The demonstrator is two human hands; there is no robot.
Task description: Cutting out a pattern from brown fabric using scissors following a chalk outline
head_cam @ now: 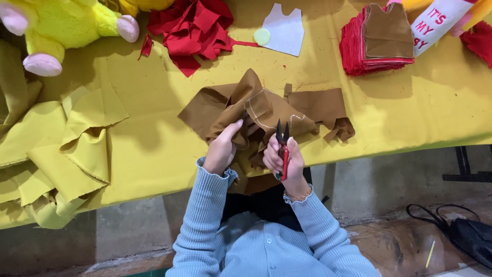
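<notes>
Left grip (pixel 221 149) pinching my one brown fabric piece (pixel 256 110) at bench (pixel 154 149) edge, right grip (pixel 282 161) closed around one red-handled snips (pixel 282 149), one red cut stack (pixel 371 48) top right, one white paper pattern (pixel 284 31), one white printed label (pixel 435 23) far right.

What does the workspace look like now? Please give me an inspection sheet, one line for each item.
Surface: table covered with yellow cloth.
Job's things: brown fabric with chalk lines, bunched at the table edge; snips with red handle, blades apart, pointing at the fabric.
Clutter: red scraps; stack of red cut pieces with a brown vest-shaped piece on top; white pattern piece; yellow plush toy; loose yellow fabric.
Grippers: left hand grips the brown fabric; right hand holds the snips.
Cables: nothing seen.
Surroundings: concrete floor; black bag with straps on the floor.
</notes>
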